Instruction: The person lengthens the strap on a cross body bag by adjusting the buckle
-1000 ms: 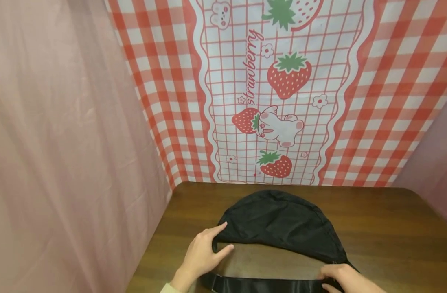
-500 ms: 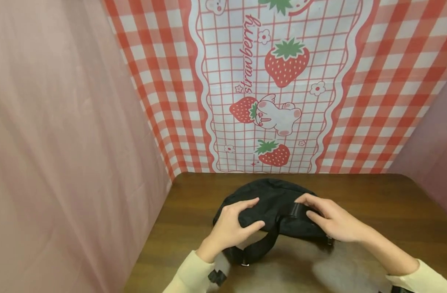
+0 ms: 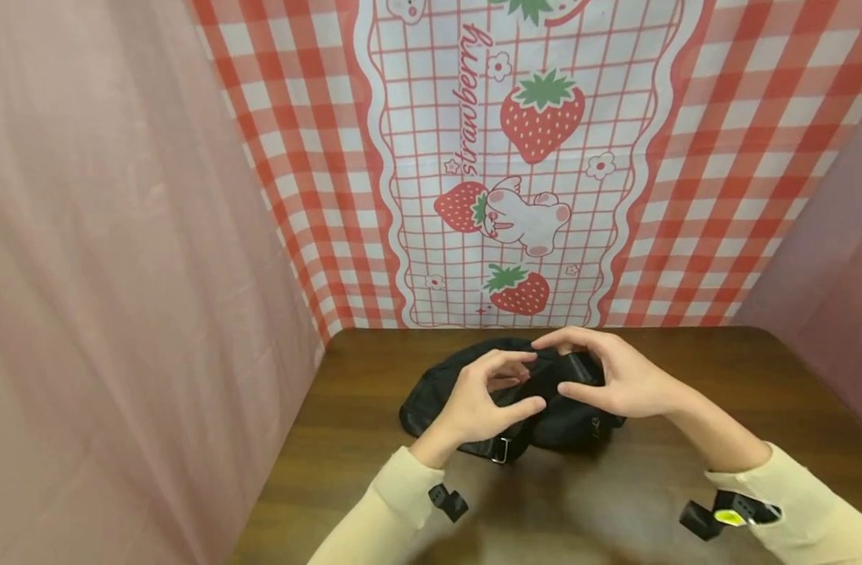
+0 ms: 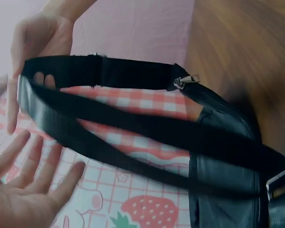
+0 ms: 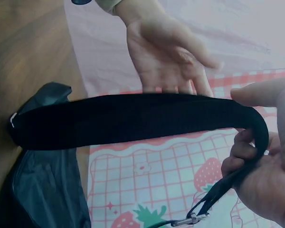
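A black waist bag (image 3: 431, 392) sits on the wooden table, its strap (image 4: 133, 118) raised in a loop above it. My right hand (image 3: 625, 377) holds the strap, with the band (image 5: 147, 118) running through its curled fingers in the right wrist view. Facing it, my left hand (image 3: 480, 400) hovers over the bag with loosely bent fingers. The left wrist view shows this left hand (image 4: 23, 199) with fingers spread, apart from the strap. A metal buckle (image 3: 502, 450) hangs at the bag's front edge. Both hands hide part of the bag.
A strawberry-print checked cloth (image 3: 516, 196) hangs behind the table (image 3: 685, 377). A pink curtain (image 3: 120, 275) borders the left side, and another drape (image 3: 827, 259) stands at the right. Both cuffs carry a black wrist mount (image 3: 448, 501).
My right hand has lifted the strap from the table's front up over the bag. The left hand has moved up and right from the bag's left end, closer to the right hand.
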Demonstrator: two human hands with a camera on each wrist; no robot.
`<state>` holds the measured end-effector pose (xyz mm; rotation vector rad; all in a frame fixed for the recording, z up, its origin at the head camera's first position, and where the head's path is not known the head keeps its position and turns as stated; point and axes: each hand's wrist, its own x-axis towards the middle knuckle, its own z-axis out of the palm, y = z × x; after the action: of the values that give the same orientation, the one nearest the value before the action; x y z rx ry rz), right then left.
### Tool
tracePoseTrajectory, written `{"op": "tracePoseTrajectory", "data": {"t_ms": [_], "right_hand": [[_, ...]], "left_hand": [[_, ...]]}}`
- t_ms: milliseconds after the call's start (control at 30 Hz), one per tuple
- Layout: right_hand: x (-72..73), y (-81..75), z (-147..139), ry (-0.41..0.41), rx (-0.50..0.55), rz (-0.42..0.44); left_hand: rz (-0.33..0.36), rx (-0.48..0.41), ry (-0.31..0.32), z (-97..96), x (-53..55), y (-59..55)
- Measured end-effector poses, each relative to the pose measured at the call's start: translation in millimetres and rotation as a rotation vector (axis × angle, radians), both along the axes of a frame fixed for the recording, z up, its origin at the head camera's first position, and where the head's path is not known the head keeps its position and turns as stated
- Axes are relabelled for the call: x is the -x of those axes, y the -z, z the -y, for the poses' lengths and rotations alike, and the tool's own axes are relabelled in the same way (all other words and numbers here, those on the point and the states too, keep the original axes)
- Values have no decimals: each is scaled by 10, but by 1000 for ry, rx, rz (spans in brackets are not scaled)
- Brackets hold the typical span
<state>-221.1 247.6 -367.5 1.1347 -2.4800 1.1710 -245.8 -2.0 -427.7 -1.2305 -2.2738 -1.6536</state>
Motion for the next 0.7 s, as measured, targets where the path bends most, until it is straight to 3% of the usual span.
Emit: {"op": "tracePoseTrajectory", "data": {"t_ms": [100,267,533,700], "right_hand": [[43,-6,33,2,-8,-7],[116,29,18,25,-27,19],[111,358,-234,72,-110,-58],[105,516,-280,92,-53,-6]], "left_hand": [[-14,47,4,-71,8,-28],[-2,2,-63,-102,26,-129],[-1,-44,-172,141,33,-303],[-7,-85,-203,298,52,-317]]}}
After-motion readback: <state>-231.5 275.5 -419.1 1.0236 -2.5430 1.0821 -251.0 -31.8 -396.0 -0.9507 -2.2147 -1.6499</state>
